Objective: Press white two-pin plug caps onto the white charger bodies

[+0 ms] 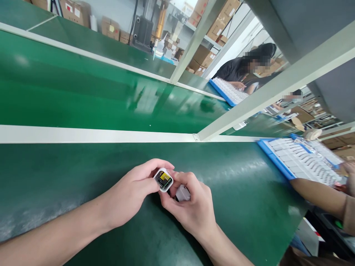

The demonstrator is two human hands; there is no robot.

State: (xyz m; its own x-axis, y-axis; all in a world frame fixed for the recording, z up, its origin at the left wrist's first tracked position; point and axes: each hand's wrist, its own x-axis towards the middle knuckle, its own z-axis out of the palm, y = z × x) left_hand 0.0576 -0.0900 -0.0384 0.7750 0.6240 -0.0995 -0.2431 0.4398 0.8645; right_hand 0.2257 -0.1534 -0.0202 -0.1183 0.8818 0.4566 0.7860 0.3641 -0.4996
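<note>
My left hand (130, 192) pinches a small white charger housing (163, 180) whose open end shows a yellow component inside. My right hand (194, 207) is closed round a second small white plastic part (182, 193) and its fingertips touch the housing too. Both hands meet just above the green work surface (69, 177), near its front middle.
A white rail (83, 135) separates the near surface from a green conveyor belt (83, 92). A blue tray of white parts (299, 160) lies at right, with a co-worker's forearm (318, 194) beside it. Another blue tray (229, 90) and a seated person (244, 66) are farther back. Cardboard boxes line the shelves.
</note>
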